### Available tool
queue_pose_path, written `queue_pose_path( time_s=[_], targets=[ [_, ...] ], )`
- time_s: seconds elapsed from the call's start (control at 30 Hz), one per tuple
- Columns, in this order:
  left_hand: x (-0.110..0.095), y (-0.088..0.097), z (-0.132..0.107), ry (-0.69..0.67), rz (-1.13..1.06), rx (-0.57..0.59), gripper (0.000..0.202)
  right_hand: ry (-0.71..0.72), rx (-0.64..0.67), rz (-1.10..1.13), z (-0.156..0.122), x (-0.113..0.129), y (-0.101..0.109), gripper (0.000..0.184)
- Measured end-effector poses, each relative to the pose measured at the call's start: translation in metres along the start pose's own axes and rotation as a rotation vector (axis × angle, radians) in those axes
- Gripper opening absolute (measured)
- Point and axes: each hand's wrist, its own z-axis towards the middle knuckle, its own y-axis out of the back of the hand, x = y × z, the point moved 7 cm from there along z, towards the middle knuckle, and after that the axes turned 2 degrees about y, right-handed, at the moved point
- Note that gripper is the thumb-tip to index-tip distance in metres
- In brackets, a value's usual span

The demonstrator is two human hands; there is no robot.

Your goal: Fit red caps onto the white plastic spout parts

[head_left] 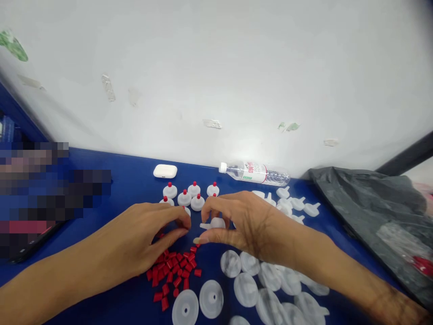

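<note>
My left hand (154,232) is over the pile of small red caps (177,266), with its thumb and index fingertips pressed together. Whatever the pinch may hold is too small or hidden to make out. Curled around a white plastic piece with a thin spout (216,223) is my right hand (233,216), the spout pointing left toward the other hand. Just beyond both hands stand several white round pieces topped with red caps (184,197). Translucent round discs (211,299) lie near me, some with a centre hole. More white spouted pieces (297,203) are spread beyond my right forearm.
A clear plastic bottle with a label (255,173) lies along the white wall (216,67). Left of it sits a white rounded case (165,171). A dark grey plastic bag (365,203) covers the right side of the blue table (111,176). Blurred blocks hide the far left.
</note>
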Motion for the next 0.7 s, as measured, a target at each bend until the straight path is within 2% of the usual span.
queue_pose_path(
  time_s=[0.13,0.3,0.57,0.7],
  targets=[
    [-0.009,0.007,0.002,-0.086,-0.063,-0.105,0.013,-0.031,0.012,-0.045,0.000,0.003,-0.005,0.042],
    [-0.014,0.003,0.002,-0.207,-0.108,-0.128,0.014,0.017,-0.016,-0.046,0.004,0.009,-0.007,0.047],
    [-0.015,0.000,-0.003,-0.213,-0.027,-0.215,0.019,-0.045,-0.025,-0.088,0.009,0.016,-0.004,0.048],
    [-0.020,0.003,-0.004,-0.226,0.004,-0.266,0.019,-0.072,-0.097,-0.022,0.009,0.013,-0.002,0.049]
  ],
)
